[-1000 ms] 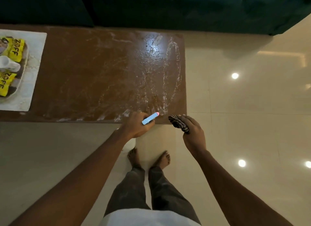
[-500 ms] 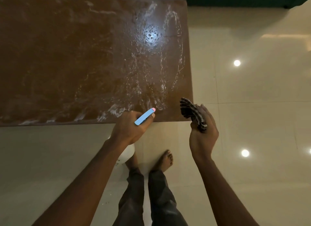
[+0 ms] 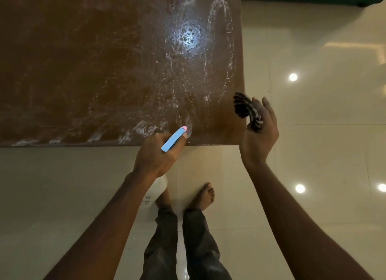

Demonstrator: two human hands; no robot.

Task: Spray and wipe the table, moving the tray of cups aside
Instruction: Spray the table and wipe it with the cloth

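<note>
Brown stone-patterned table (image 3: 83, 71) fills the upper left of the view; its right part is wet, with droplets, whitish streaks and a bright reflected light. The left hand (image 3: 158, 154) sits at the table's near edge, knuckles up, fingers curled round the neck of a spray bottle (image 3: 174, 138). The bottle's blue head, tipped in pink, points diagonally over the wet surface, with one fingertip showing beside the tip. Its white body hangs below the wrist, partly hidden by the forearm. The right hand (image 3: 259, 137) is raised just off the table's near right corner, fingers pointing away from the person and loosely bent, and it holds a bunched dark striped cloth (image 3: 247, 110) against the palm. The cloth is above the table's right edge, apart from the surface. Both forearms reach in from the bottom of the view. Bare feet (image 3: 205, 196) stand on glossy cream floor tiles (image 3: 313, 133).
</note>
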